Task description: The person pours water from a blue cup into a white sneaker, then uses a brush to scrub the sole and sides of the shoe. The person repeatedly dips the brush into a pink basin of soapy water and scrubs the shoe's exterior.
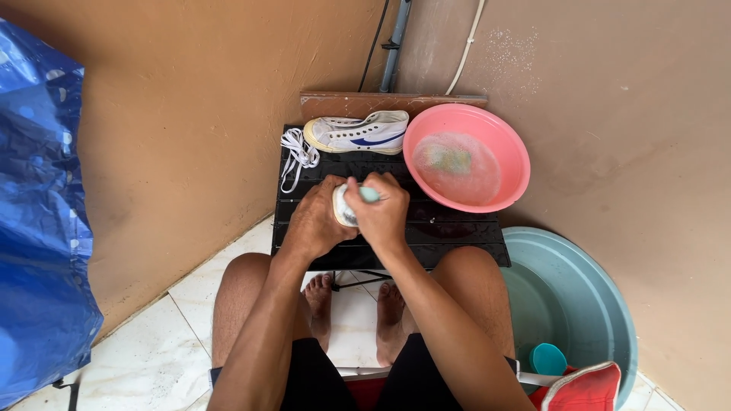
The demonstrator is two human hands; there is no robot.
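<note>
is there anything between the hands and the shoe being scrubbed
Nothing visible. The left hand grips the white shoe directly, and the right hand lies over it with a teal-handled brush. The pink basin and second shoe stand apart.

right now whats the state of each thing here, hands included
left hand: shut around a white shoe on the black slatted table
right hand: shut on a teal brush handle, pressed to that shoe
second white sneaker: lying on its side, unlaced
white laces: loose, piled on the table
pink basin: holds cloudy, soapy water
large teal basin: leaning against the wall; contents unclear
</note>
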